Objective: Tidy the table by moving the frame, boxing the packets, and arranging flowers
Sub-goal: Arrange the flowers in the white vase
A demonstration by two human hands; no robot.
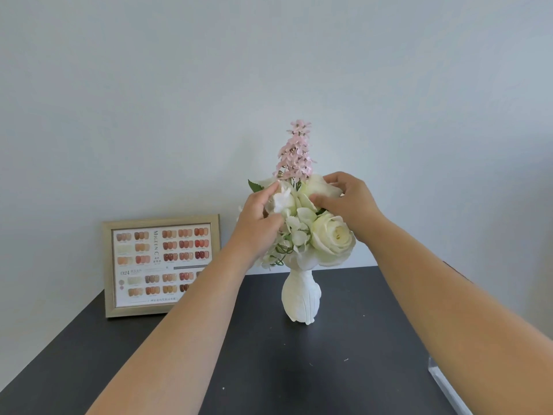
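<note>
A white textured vase (300,298) stands on the dark table (269,369) near the wall. It holds white roses (333,239), small white blossoms and a tall pink flower spike (295,152). My left hand (258,218) pinches white petals on the left side of the bouquet. My right hand (348,202) cups a white bloom at the upper right. A wooden frame (163,265) with a colour swatch chart leans against the wall at the left, partly behind my left forearm.
A clear acrylic box edge (446,384) shows at the table's right side. The pale wall (269,70) stands directly behind the vase and frame. The table's left edge runs diagonally at the lower left.
</note>
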